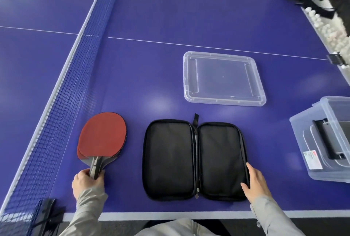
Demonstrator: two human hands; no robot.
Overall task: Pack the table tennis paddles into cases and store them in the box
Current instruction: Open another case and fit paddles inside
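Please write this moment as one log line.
left hand: grips paddles | right hand: rests on case | case: open, empty | lid: off box

The paddles (102,137) lie left of the open case (195,160), the lid (223,78) behind it.

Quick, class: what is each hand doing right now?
Left hand: grips the handles of the paddles.
Right hand: open, resting on the edge of the case.
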